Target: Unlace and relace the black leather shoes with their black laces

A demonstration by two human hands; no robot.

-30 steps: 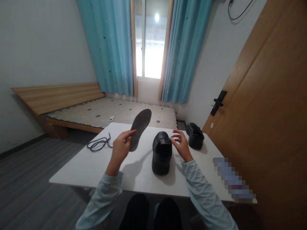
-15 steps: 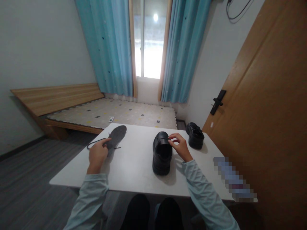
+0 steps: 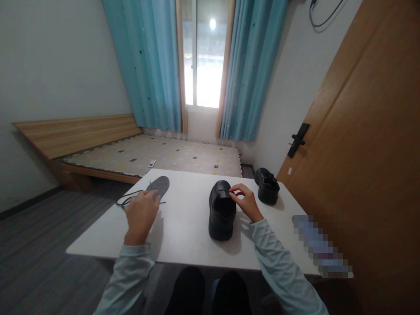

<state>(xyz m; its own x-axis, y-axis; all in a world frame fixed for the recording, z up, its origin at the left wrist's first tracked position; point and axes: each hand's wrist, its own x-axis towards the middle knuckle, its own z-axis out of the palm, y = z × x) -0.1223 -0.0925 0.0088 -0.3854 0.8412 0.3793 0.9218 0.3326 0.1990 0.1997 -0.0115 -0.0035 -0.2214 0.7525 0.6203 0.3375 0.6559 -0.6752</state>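
On the table (image 3: 183,227), right hand (image 3: 245,202) pinching shoe (image 3: 222,211) tongue, left hand (image 3: 141,215) spread over insole (image 3: 159,184).

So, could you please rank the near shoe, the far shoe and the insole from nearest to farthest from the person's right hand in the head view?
1. Near shoe: touched by the right hand.
2. Far shoe: just right, farther back.
3. Insole: across the table, left.

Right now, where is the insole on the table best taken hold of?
The insole lies flat, its near end under the left hand. Probably pinch that near end from the person's side, thumb sliding beneath: it is thin, and the lace crosses beside it.
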